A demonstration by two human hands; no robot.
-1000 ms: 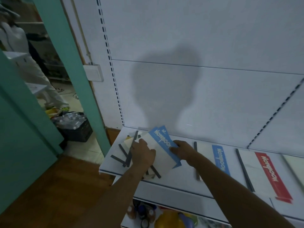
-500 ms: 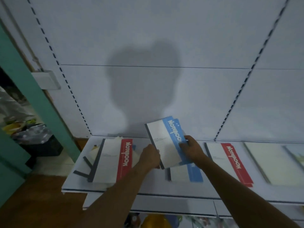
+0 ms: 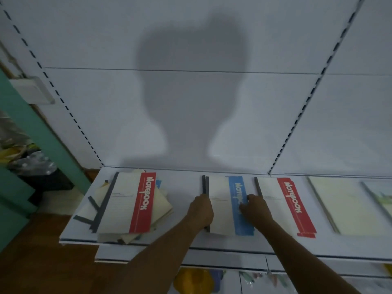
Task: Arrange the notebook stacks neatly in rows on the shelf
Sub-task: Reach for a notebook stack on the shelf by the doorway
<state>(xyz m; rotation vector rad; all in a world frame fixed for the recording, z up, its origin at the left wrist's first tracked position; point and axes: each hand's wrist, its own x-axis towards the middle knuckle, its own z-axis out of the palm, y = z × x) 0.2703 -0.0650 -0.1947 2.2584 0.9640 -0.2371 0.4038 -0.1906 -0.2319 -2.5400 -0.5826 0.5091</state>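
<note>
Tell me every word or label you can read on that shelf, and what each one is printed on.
"NOTEBOOK" on the red band of the top notebook of the messy left pile.
"NOTEBOOK" on the blue band of the middle stack, partly hidden by the right hand; the left hand is at its spine.
"NOTEBOOK" on the red band of the red stack on the right.
Small grey lines on the cream covers: too small to read.

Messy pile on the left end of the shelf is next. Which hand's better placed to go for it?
Left. The left hand sits at the blue stack's spine, facing the messy pile; the right hand would have to cross over.
</note>
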